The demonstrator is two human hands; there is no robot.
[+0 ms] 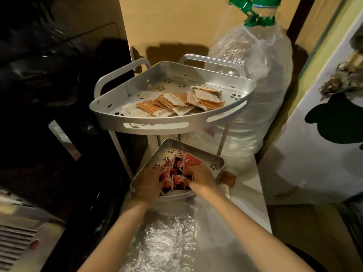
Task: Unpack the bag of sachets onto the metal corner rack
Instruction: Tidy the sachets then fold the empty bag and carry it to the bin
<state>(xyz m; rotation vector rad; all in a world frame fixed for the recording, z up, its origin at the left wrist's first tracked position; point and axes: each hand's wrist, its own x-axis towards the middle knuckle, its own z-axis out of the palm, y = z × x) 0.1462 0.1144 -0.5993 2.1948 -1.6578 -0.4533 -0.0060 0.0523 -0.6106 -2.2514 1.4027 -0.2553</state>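
1. While both hands reach into the lower tier, a two-tier metal corner rack (172,122) stands on a white table (255,209), its curved front toward the viewer and its pointed corner toward the wall.
2. On the upper shelf (149,83) lies a loose row of orange-and-white sachets (176,104), overlapping flat from left to right; the exact count cannot be told, roughly a dozen.
3. Inside the lower shelf (214,163) sits a heap of red, black and white sachets (179,169), jumbled at every angle and too tangled to count.
4. At the pile's left edge, the left hand (147,183) has its fingers curled among the sachets.
5. On the right edge, the right hand (202,178) grips the pile with bent fingers.
6. One brown sachet (228,178) lies on the table just right of the lower shelf.
7. Crinkled clear plastic (167,240) lies between the forearms.
8. One large plastic-wrapped water bottle (255,85) stands behind the rack, at its right.
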